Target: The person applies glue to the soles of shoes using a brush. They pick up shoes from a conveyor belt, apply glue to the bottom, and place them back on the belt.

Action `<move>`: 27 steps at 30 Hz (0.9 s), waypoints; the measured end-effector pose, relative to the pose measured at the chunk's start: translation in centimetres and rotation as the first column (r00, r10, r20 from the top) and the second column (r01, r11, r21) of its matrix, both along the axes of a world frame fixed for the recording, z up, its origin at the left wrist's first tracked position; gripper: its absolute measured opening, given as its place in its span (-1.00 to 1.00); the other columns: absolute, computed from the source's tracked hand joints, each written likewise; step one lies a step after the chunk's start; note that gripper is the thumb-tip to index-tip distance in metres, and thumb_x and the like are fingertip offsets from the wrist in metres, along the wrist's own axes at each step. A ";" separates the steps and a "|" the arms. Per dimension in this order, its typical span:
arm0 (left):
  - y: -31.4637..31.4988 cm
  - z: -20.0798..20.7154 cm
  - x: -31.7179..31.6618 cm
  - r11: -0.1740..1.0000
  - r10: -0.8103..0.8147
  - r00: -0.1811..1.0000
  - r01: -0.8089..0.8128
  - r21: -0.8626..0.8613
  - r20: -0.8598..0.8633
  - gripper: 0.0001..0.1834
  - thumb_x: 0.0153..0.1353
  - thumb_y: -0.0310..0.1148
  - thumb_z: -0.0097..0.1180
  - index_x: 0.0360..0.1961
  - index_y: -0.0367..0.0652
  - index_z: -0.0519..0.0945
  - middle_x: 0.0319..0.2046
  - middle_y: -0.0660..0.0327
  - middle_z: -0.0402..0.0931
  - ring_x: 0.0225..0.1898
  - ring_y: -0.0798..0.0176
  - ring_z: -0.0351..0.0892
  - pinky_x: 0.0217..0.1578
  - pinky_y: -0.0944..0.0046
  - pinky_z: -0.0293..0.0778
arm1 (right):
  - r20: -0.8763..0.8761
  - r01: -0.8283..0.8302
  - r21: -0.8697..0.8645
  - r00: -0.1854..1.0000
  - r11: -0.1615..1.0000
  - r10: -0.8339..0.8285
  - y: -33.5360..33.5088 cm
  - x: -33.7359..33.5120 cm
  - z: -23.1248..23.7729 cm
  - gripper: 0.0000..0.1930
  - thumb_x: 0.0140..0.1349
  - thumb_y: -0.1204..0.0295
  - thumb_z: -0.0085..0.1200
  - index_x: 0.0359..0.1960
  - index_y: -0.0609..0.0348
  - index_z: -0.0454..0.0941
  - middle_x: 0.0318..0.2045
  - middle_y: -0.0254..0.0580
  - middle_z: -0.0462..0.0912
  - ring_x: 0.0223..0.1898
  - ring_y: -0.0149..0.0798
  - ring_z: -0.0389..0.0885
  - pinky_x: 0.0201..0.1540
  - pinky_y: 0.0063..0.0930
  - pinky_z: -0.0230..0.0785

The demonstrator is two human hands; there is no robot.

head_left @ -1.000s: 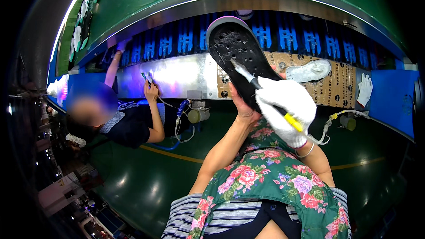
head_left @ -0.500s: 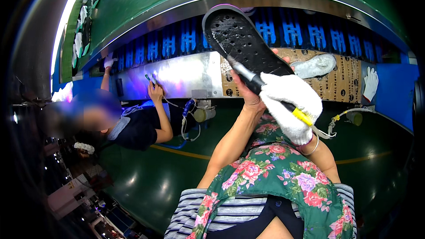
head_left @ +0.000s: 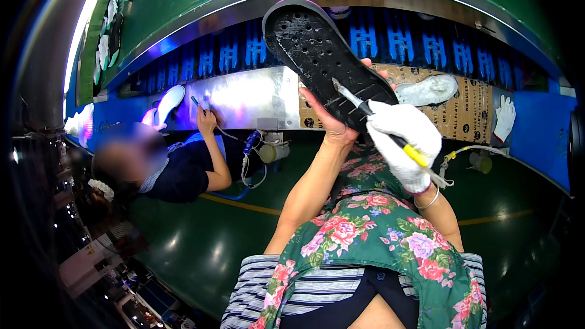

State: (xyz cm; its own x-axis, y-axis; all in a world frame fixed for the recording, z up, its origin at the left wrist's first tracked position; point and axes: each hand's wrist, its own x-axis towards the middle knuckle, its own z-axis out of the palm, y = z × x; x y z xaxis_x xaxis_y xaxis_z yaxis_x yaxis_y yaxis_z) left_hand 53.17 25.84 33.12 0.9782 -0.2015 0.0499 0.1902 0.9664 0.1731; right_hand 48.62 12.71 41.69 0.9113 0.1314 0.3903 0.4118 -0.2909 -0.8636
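Observation:
A black shoe sole [head_left: 308,39], dotted with small holes and streaked with a wet-looking sheen, is tilted up over the bench. Bare and curled round its edge, my left hand [head_left: 332,123] supports it from beneath; fingertips show on the far side. In a white knitted glove, my right hand [head_left: 405,140] is closed round a slim brush [head_left: 353,99] with a black handle and a yellow band. The brush tip touches the middle of the sole. A pale tube trails from the handle's rear end.
Brown cardboard [head_left: 474,106] covers part of the metal bench [head_left: 262,97], with a whitish sole-shaped piece [head_left: 426,90] on it. A white glove [head_left: 504,119] lies to the right. Blue racks [head_left: 364,39] line the back. A co-worker [head_left: 183,173] at left holds a thin tool and a white sole [head_left: 170,103].
The brush tip has moved from the sole's left edge to its middle. The sole has shifted slightly left. The co-worker's hand has come back from the racks, and a white sole now shows there.

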 end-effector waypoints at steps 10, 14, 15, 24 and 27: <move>-0.2 0.5 -0.3 0.997 -0.007 1.000 0.008 -0.076 0.012 0.37 -0.09 0.81 -0.24 0.36 -0.27 0.32 0.18 -0.21 0.48 0.16 -0.30 0.54 0.21 -0.33 0.45 | -0.055 -0.051 0.088 0.997 0.995 0.056 -0.6 -0.8 -0.5 -0.74 0.05 0.64 0.36 -0.18 0.18 0.76 -0.17 -0.09 0.79 -0.18 -0.14 0.75 -0.12 -0.34 0.55; 0.3 -0.3 -0.2 0.995 -0.074 0.994 0.079 -0.062 0.084 0.40 -0.12 0.83 -0.27 0.36 -0.28 0.34 0.18 -0.23 0.46 0.15 -0.30 0.53 0.20 -0.33 0.44 | 0.232 -0.079 -0.239 0.963 0.968 0.136 -0.7 -1.4 -0.3 -0.68 -0.03 0.58 0.38 -0.16 0.08 0.77 -0.14 -0.11 0.79 -0.19 -0.11 0.75 -0.13 -0.33 0.54; 0.4 -0.4 -0.4 0.993 -0.087 0.992 0.094 -0.077 0.090 0.40 -0.12 0.84 -0.28 0.36 -0.28 0.34 0.18 -0.23 0.46 0.15 -0.30 0.53 0.20 -0.33 0.45 | 0.186 -0.150 -0.227 0.963 0.962 0.194 -0.6 -1.7 -0.5 -0.69 -0.03 0.58 0.38 -0.18 0.08 0.78 -0.13 -0.11 0.79 -0.20 -0.12 0.75 -0.15 -0.33 0.54; 0.7 -0.2 -0.8 0.996 -0.034 0.986 0.046 -0.072 0.163 0.22 -0.02 0.73 -0.12 0.38 -0.10 0.38 0.23 0.01 0.45 0.22 -0.23 0.46 0.25 -0.46 0.34 | 0.194 -0.127 -0.225 0.966 0.966 0.172 -2.7 -1.9 -1.0 -0.72 -0.01 0.57 0.42 -0.20 0.07 0.79 -0.18 -0.14 0.79 -0.21 -0.13 0.75 -0.17 -0.32 0.56; 0.4 1.1 -1.2 0.981 -0.027 0.997 0.040 -0.192 0.073 0.38 -0.11 0.81 -0.19 0.29 -0.35 0.36 0.13 -0.23 0.49 0.14 -0.19 0.55 0.21 -0.27 0.47 | 0.113 -0.217 -0.181 0.964 0.959 0.240 -2.1 -3.1 -1.1 -0.75 0.00 0.54 0.43 -0.23 0.04 0.79 -0.18 -0.14 0.79 -0.21 -0.13 0.75 -0.16 -0.31 0.55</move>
State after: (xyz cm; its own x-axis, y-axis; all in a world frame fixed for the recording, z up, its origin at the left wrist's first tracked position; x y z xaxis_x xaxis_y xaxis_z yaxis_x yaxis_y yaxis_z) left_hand 51.93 26.27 34.22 0.9639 -0.2138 0.1586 0.2169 0.9762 -0.0022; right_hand 45.51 10.59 40.60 0.7910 0.4032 0.4602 0.5912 -0.3103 -0.7444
